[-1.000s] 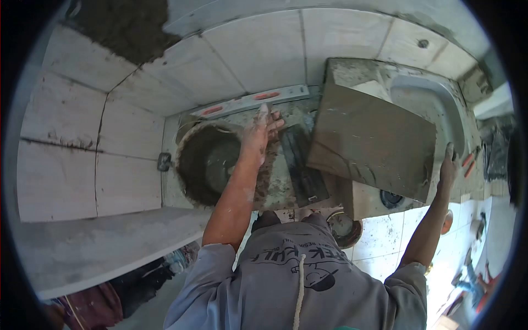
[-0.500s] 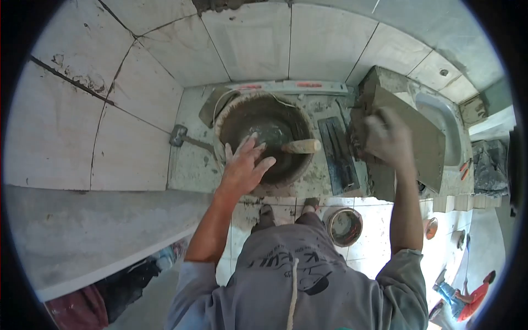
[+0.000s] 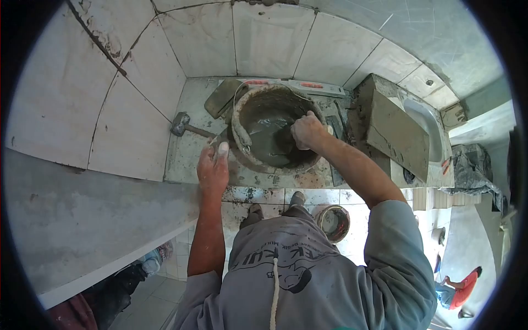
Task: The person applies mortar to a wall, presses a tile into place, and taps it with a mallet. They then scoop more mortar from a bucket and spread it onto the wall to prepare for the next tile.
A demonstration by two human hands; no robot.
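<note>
A mortar-crusted bucket (image 3: 278, 169) with a wire handle stands on the counter, with wet grey mortar (image 3: 269, 137) inside. My right hand (image 3: 309, 132) is closed around the pale handle of a trowel at the bucket's right rim; its blade is hidden. Left of the bucket, my left hand (image 3: 213, 171) has its thumb up and fingers curled, seemingly around a flat grey piece that I cannot make out. Just beyond that hand lies a hammer (image 3: 180, 124), its handle pointing toward the bucket.
Behind the bucket lies a spirit level (image 3: 316, 87). To the right are a leaning mortar-coated tile (image 3: 397, 132) and a sink (image 3: 426, 118). A small bucket (image 3: 333, 223) stands on the floor. Another person (image 3: 465, 289) in red is at the lower right. Tiled walls enclose the counter.
My right hand has come left from the leaning tile and taken hold of the trowel handle. My left hand has moved from above the bucket to its left side. The view has shifted.
</note>
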